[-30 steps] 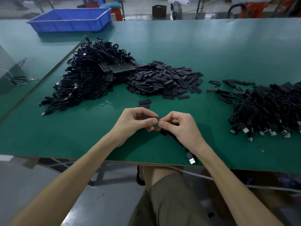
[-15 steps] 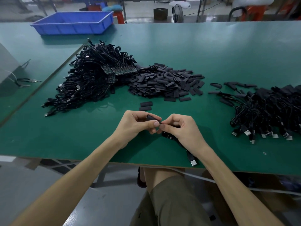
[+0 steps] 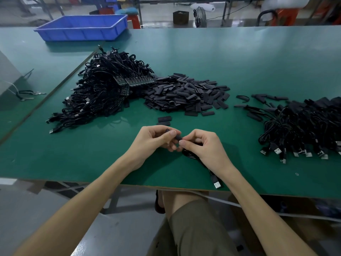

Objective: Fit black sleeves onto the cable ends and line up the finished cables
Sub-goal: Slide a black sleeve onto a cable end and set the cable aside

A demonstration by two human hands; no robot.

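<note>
Both hands work close together over the near edge of the worktop (image 3: 92, 156). The left hand (image 3: 153, 143) pinches a sleeve (image 3: 175, 134) between thumb and curled fingers. The right hand (image 3: 204, 150) grips the cable (image 3: 192, 157) just behind the end being fed in, thumb tip right beside the sleeve's mouth. The rest of the cable trails under the right wrist to its plug (image 3: 217, 184), which lies at the worktop's edge.

The step in hand appears to be sliding the sleeve onto the cable end. How far in the end sits is hidden by the fingers. Next, the sleeve likely needs pushing fully home. After that the cable belongs with the finished cables (image 3: 302, 126) on the right, plugs facing the near edge like the others.

Two loose sleeves (image 3: 164, 120) lie just beyond the left hand, with the sleeve pile (image 3: 186, 95) further back. To its left is the tangle of raw cables (image 3: 103, 93), and a blue tray (image 3: 81, 27) stands at the far left corner.

A second ago the thumbs met tip to tip and almost nothing of the sleeve showed. Now more of its dark body shows between the hands, and the thumbs sit slightly apart. The plug lies about where it did.
</note>
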